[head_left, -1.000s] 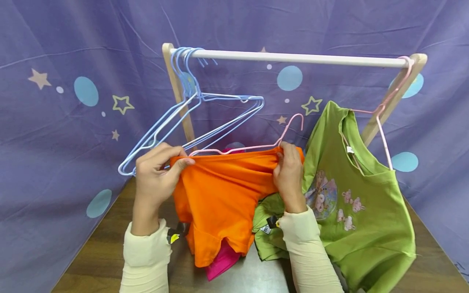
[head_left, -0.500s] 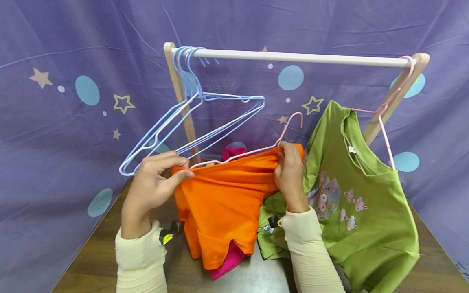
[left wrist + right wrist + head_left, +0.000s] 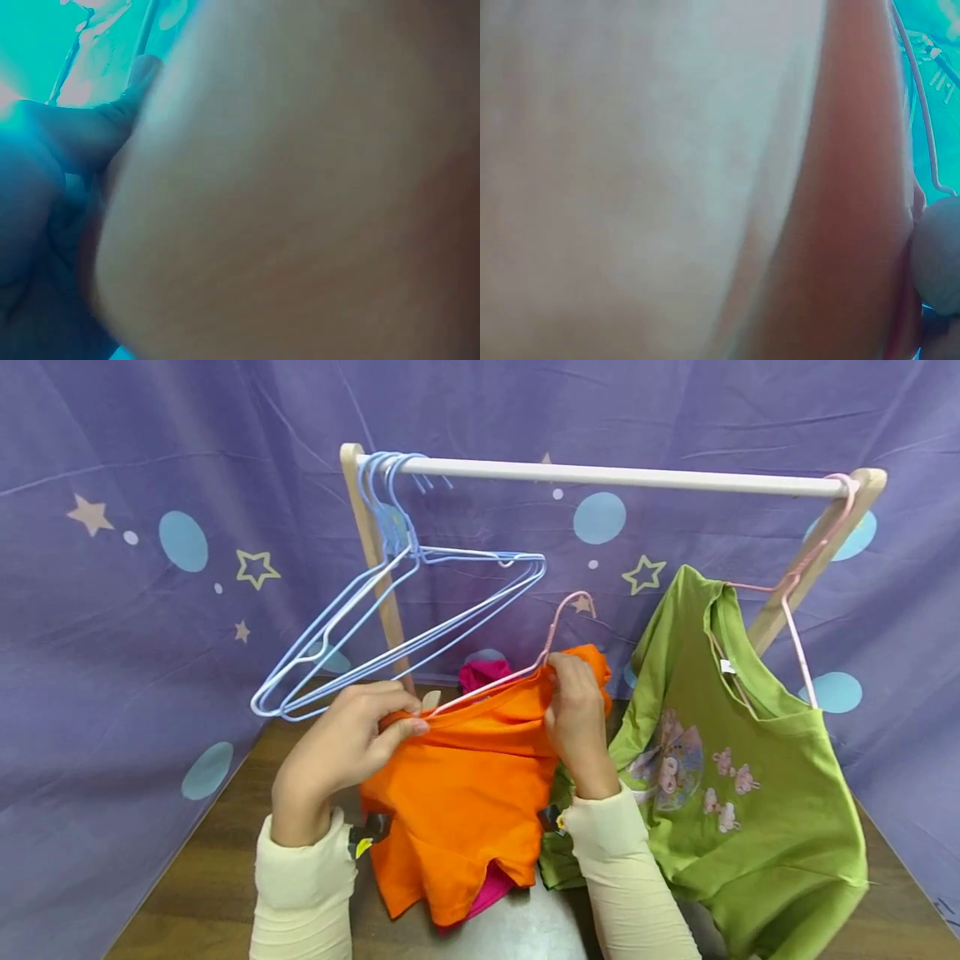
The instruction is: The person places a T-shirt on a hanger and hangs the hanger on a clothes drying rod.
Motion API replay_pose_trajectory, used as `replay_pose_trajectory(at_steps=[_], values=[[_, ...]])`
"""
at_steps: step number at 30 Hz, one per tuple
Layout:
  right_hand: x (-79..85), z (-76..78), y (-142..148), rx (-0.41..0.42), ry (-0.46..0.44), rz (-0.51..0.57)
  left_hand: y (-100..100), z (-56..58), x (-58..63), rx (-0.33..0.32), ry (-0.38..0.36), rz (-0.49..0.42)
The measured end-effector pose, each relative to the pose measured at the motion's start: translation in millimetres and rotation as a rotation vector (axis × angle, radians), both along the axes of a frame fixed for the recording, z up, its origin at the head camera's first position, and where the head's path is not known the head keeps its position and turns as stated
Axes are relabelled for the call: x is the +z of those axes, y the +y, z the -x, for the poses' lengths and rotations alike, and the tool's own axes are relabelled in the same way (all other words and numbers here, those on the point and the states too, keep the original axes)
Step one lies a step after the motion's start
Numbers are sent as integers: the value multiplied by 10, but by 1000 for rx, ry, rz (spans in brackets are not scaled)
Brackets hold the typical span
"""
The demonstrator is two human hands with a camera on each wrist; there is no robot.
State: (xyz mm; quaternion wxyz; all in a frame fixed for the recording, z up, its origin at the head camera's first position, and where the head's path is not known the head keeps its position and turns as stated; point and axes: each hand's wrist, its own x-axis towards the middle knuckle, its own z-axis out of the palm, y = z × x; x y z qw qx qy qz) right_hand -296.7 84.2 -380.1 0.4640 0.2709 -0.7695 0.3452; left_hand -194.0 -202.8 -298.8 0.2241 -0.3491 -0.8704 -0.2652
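Note:
An orange T-shirt (image 3: 457,785) hangs between my hands in the head view, with a pink wire hanger (image 3: 487,687) along its top edge. The hanger's hook rises free of the rod, and its lower part is hidden by the cloth. My left hand (image 3: 341,747) pinches the shirt's left top edge, close to the hanger's end, between thumb and fingers. At the right, my right hand (image 3: 576,718) grips the bunched top edge near the base of the hook. Both wrist views are mostly filled by skin and show little of the cloth.
A white rod (image 3: 600,477) on wooden posts spans the back. Several blue and white hangers (image 3: 405,635) hang at its left end. A green shirt (image 3: 750,777) hangs on a pink hanger at the right. Magenta cloth (image 3: 483,675) lies behind the orange shirt, on the wooden table (image 3: 187,893).
My left hand has moved down and then rightward with its edge of the shirt. The hanger now slants more, its hook shifted left, and the top edge has slackened.

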Motion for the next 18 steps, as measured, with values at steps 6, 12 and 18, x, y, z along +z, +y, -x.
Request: replay_pose_trajectory(at_steps=[6,12,18], values=[[16,-5,0,-8,-2,13,37,16,2,43,16,3],[40,-20,20,-9,1,8,84,23,7,89,37,16],[56,-59,-4,-31,6,1,224,34,-15,199,97,83]])
